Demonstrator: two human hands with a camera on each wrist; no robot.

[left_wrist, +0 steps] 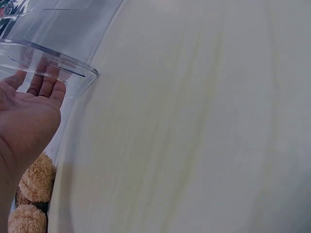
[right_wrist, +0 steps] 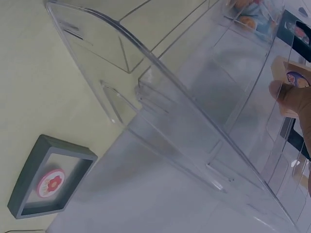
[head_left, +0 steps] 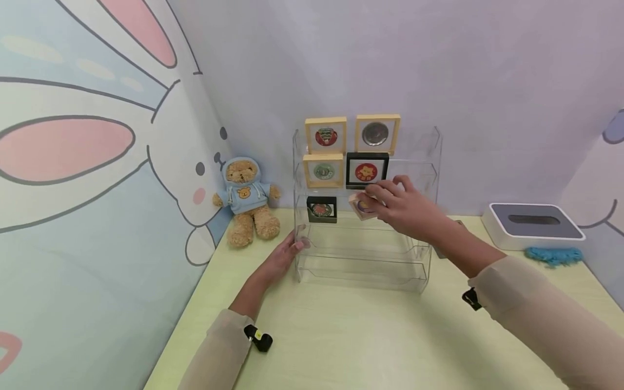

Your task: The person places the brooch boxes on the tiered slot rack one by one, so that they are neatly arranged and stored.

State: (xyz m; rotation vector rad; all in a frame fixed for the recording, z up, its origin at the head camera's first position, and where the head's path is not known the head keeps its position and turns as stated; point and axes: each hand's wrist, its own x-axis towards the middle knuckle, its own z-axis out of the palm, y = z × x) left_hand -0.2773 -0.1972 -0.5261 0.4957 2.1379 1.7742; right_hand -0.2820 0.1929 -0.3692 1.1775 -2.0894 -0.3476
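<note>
A clear plastic tiered display rack (head_left: pixel 361 265) stands against the back wall. My left hand (head_left: pixel 280 257) holds its left side panel, the thumb in front and the fingers behind. My right hand (head_left: pixel 408 212) pinches a small pale wood-framed badge (head_left: pixel 358 207) at the third tier, tilted, beside a black-framed badge (head_left: pixel 322 216). On the top tier stand a pale frame with a red-and-green badge (head_left: pixel 326 136) and one with a silver disc (head_left: pixel 375 134). Below them are a pale frame with a green badge (head_left: pixel 324 171) and a black frame with a red star badge (head_left: pixel 367 171).
A teddy bear in a blue hoodie (head_left: pixel 247 192) sits left of the rack. To the right are a white tissue box (head_left: pixel 533 225) and a blue fuzzy item (head_left: pixel 553 255). A dark-framed flower badge (right_wrist: pixel 51 183) lies on the table beside the rack.
</note>
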